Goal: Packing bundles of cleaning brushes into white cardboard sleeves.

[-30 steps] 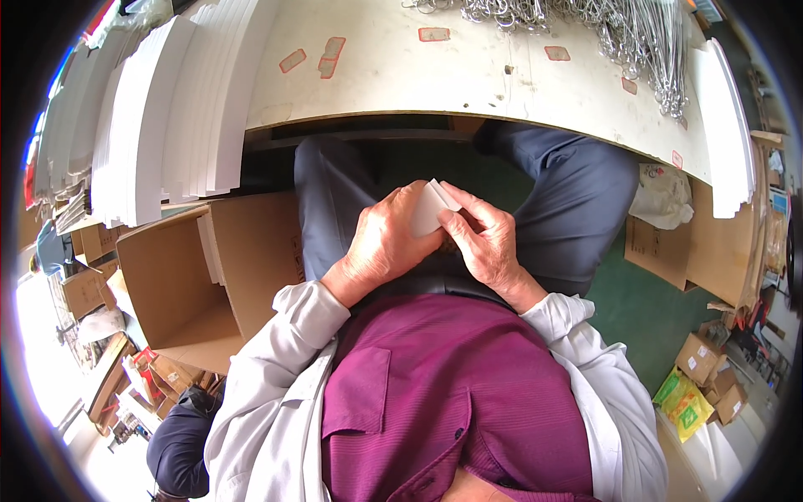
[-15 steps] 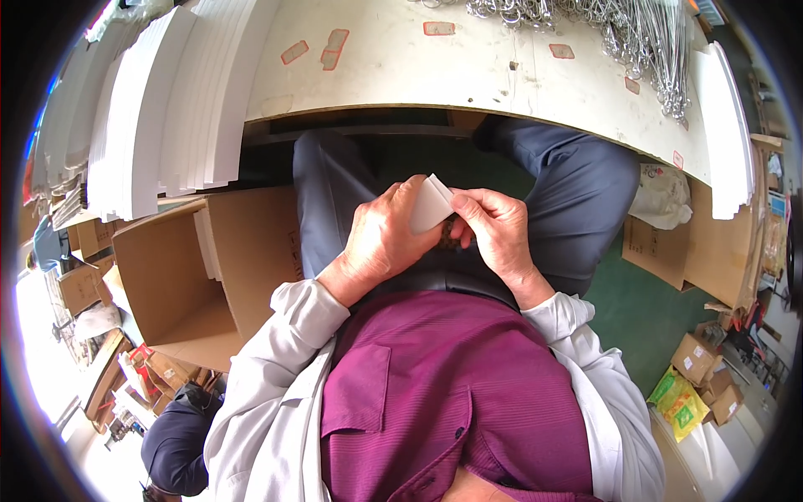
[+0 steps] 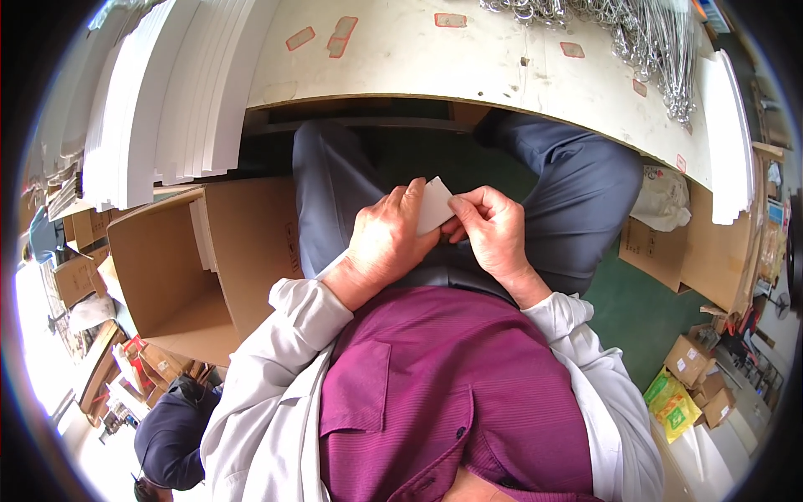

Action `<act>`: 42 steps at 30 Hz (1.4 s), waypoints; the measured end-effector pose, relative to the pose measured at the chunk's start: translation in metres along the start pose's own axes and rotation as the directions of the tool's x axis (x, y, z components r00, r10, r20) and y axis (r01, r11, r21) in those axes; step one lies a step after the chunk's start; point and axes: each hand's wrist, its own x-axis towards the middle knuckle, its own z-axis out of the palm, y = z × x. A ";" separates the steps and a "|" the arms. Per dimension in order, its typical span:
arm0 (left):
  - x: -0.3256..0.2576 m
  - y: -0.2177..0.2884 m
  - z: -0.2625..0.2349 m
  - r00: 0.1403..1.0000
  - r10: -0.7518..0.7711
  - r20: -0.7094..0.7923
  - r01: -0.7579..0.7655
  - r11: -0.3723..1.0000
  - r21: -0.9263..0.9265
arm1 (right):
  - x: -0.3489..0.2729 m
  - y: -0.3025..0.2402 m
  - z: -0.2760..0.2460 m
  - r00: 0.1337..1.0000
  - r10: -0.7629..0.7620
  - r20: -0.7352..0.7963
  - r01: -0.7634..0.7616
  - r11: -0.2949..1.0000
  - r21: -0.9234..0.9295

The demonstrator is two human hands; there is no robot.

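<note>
Above my lap I hold a small white paper box, its flat end face showing between my hands; the rest is hidden by my fingers and left forearm. My left hand is wrapped around its left side, with the fingers over the edge. At the box's right edge, my right hand pinches the corner between thumb and fingers. Several long white card pieces stand in stacks on the left of the table, and more white pieces lie at its right edge.
A pale table stretches ahead, with a heap of metal hooks and wires at its far right. An open cardboard box stands at my left. Cardboard and a white bag are at right. Another person bends at lower left.
The box has turned slightly, so its end now shows as one flat face instead of a separate flap edge. My right hand has shifted a little left along its corner.
</note>
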 end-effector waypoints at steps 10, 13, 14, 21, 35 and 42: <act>-0.005 -0.004 0.003 0.999 -0.036 -0.027 0.034 0.998 -0.052 | 0.000 -0.003 0.005 1.000 -0.003 0.014 0.004 0.999 -0.051; -0.007 -0.004 0.004 0.998 -0.052 -0.018 0.051 0.997 -0.057 | 0.001 0.001 0.003 0.996 0.081 0.037 -0.081 0.997 -0.003; -0.007 -0.004 0.004 0.998 -0.057 -0.010 0.056 0.996 -0.070 | 0.000 0.001 0.003 0.996 0.089 0.020 -0.089 0.996 -0.012; -0.007 -0.006 0.003 0.999 -0.034 -0.017 0.033 0.997 -0.072 | -0.005 0.002 0.007 0.999 -0.047 0.007 0.048 0.996 -0.082; -0.008 -0.004 0.002 0.999 -0.019 -0.044 0.018 0.999 -0.039 | -0.005 -0.003 0.010 0.999 0.024 -0.028 -0.025 0.999 -0.048; -0.005 -0.004 0.001 0.999 -0.019 -0.044 0.016 0.998 -0.063 | -0.006 -0.005 0.013 0.990 -0.130 0.057 0.135 0.987 -0.088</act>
